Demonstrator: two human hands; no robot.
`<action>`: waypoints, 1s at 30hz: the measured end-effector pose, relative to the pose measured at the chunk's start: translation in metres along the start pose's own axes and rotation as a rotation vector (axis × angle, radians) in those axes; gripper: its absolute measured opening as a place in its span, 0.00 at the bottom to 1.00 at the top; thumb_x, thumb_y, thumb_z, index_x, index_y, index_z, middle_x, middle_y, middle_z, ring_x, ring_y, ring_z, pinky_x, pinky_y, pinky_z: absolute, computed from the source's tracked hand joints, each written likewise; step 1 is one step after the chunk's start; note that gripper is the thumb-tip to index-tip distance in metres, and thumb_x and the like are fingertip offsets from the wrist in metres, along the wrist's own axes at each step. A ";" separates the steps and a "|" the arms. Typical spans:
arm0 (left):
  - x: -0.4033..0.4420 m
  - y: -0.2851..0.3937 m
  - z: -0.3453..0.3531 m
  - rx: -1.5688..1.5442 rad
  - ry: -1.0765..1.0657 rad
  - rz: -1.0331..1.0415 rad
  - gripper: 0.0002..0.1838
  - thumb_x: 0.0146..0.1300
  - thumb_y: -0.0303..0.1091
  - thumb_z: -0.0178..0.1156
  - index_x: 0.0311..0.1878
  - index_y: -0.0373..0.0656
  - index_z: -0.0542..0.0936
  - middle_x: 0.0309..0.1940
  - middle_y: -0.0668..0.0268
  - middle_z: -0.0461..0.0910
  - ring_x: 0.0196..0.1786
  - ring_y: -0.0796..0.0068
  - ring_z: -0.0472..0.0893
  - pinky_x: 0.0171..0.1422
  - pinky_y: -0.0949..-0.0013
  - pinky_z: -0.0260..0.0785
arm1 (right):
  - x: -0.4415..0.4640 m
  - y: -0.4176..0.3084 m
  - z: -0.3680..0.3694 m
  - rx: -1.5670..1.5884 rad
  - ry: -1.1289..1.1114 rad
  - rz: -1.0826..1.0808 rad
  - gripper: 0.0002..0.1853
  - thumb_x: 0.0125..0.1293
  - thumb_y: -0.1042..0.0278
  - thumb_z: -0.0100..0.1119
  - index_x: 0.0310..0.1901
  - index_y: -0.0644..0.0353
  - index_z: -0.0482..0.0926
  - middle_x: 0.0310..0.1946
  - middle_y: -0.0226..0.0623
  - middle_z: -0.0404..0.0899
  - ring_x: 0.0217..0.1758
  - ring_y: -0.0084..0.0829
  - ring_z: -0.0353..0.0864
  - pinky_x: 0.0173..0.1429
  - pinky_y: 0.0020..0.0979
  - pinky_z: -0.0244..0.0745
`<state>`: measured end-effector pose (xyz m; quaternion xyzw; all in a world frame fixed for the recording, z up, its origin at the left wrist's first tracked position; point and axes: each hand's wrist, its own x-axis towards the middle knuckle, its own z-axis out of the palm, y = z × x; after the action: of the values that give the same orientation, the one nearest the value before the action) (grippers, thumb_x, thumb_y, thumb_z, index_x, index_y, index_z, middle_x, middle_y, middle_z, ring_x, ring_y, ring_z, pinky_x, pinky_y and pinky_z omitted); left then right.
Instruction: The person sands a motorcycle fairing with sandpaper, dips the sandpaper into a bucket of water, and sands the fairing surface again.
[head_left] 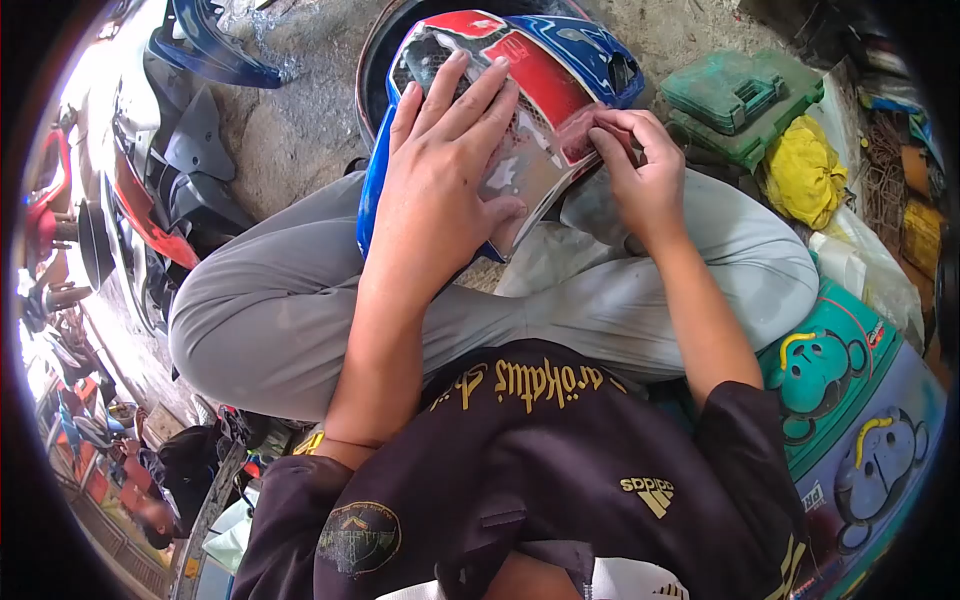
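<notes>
A motorcycle fairing panel (545,80) in red, blue and white rests tilted over my lap, its surface scuffed with bare grey patches. My left hand (445,150) lies flat on the panel's left part, fingers spread and thumb apart. At the right edge of the panel, my right hand (640,165) has thumb and fingers pinched together beside a dull, dusty red patch. Whatever sits between those fingertips is too small or hidden to make out. Behind the panel shows the rim of a dark round basin (368,50).
A green plastic case (735,100) and a crumpled yellow bag (806,172) lie to the right. Near my right knee is a teal and purple printed box (835,390). Other fairing parts (200,135) stand at left, and a blue panel (215,55) lies on the concrete floor.
</notes>
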<state>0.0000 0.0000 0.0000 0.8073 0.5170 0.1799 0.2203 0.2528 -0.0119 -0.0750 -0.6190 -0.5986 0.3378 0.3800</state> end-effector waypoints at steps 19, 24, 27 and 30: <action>0.000 0.002 -0.001 -0.005 -0.006 -0.016 0.58 0.37 0.36 0.87 0.80 0.44 0.79 0.86 0.65 0.71 0.92 0.52 0.59 0.93 0.40 0.50 | 0.000 -0.022 0.002 -0.228 0.039 -0.344 0.05 0.76 0.76 0.67 0.49 0.63 0.88 0.39 0.46 0.86 0.42 0.51 0.89 0.48 0.44 0.83; 0.001 0.002 -0.002 -0.010 -0.015 -0.019 0.58 0.36 0.35 0.87 0.80 0.43 0.79 0.86 0.65 0.71 0.92 0.52 0.59 0.93 0.40 0.49 | 0.006 -0.010 -0.006 -0.293 0.026 -0.283 0.04 0.74 0.77 0.68 0.47 0.65 0.87 0.41 0.48 0.84 0.42 0.54 0.88 0.44 0.45 0.82; 0.000 0.003 -0.002 -0.019 -0.015 -0.023 0.58 0.36 0.35 0.86 0.80 0.44 0.79 0.86 0.65 0.71 0.92 0.52 0.59 0.93 0.40 0.49 | 0.001 -0.017 -0.003 -0.294 -0.059 -0.381 0.06 0.74 0.81 0.67 0.49 0.67 0.90 0.42 0.48 0.87 0.40 0.49 0.89 0.45 0.40 0.83; 0.001 0.004 -0.002 -0.025 -0.028 -0.033 0.58 0.36 0.35 0.86 0.80 0.44 0.79 0.86 0.65 0.71 0.92 0.51 0.60 0.93 0.40 0.49 | 0.005 -0.009 -0.001 -0.249 0.012 -0.320 0.06 0.73 0.81 0.68 0.49 0.68 0.89 0.41 0.49 0.87 0.40 0.48 0.89 0.47 0.40 0.84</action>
<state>0.0025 -0.0001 0.0039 0.7983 0.5249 0.1711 0.2406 0.2500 -0.0068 -0.0662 -0.5602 -0.7242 0.1925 0.3530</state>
